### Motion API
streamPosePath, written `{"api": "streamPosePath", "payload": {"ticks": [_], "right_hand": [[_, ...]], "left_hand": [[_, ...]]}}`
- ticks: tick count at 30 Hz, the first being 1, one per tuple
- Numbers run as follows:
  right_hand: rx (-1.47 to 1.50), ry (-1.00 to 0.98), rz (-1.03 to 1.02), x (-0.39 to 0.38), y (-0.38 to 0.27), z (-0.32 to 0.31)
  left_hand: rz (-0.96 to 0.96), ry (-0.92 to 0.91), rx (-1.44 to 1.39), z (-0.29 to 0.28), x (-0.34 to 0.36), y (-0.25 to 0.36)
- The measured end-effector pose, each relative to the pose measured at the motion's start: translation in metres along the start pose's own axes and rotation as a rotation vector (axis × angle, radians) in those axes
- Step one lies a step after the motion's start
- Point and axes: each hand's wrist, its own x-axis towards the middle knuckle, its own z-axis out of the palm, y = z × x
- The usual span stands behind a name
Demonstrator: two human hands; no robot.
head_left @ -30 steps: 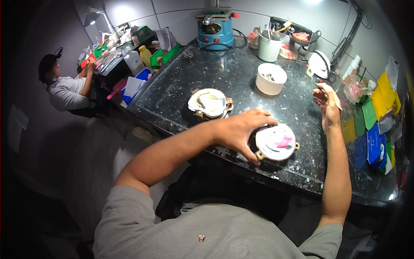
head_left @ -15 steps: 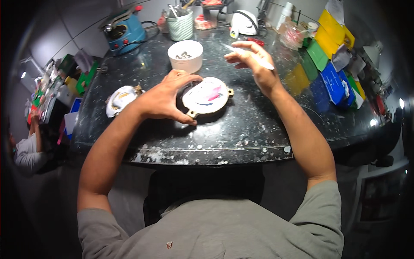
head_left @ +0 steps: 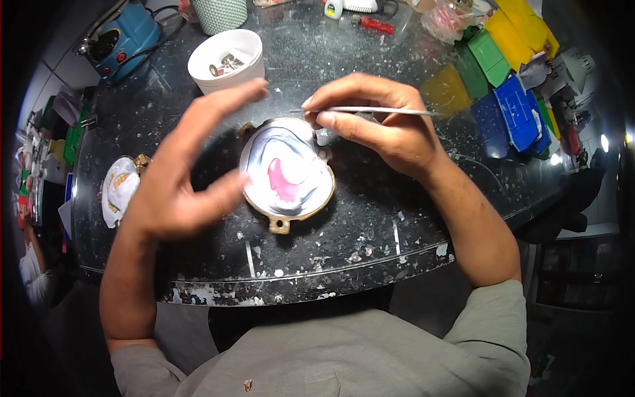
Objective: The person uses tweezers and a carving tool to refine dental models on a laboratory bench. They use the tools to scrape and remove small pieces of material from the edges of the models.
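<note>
A brass-rimmed dental flask half (head_left: 279,225) lies on the black worktop, filled with white and grey plaster. In its middle is a glossy pink patch (head_left: 282,184). My left hand (head_left: 175,182) is slightly blurred at the flask's left side, thumb and fingers spread, the thumb tip by the rim; whether it touches, I cannot tell. My right hand (head_left: 390,126) pinches a thin metal hand tool (head_left: 383,110) just beyond the flask's upper right edge. The tool's tip points left over the far rim, and its exact shape is too small to make out.
Left of my left forearm lies a second flask half (head_left: 119,192) with plaster. Beyond stands a white bowl (head_left: 218,83) with small metal pieces. Farther back are a blue machine (head_left: 129,40), a green textured pot (head_left: 219,14) and a red-handled tool (head_left: 377,26). Coloured bins (head_left: 519,122) line the right.
My left hand has let go of the flask and opened. The flask now sits turned, its lug toward me. My right hand has come down toward it with the tool. The view has shifted.
</note>
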Motion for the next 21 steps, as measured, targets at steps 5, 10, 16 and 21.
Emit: {"api": "streamPosePath", "payload": {"ticks": [5,10,16,21], "right_hand": [[-0.032,0.040,-0.037,-0.001,-0.011,0.009],[-0.026,0.206,-0.097,-0.011,-0.026,0.031],[-0.207,0.106,-0.222,-0.018,-0.016,0.041],[-0.294,0.092,-0.260,-0.016,-0.013,0.047]], "left_hand": [[0.069,-0.009,0.213,0.034,-0.001,0.012],[-0.089,0.014,0.246,0.027,-0.008,0.011],[-0.310,0.087,0.471,0.028,-0.017,0.011],[-0.297,0.132,0.350,0.030,-0.017,0.000]]}}
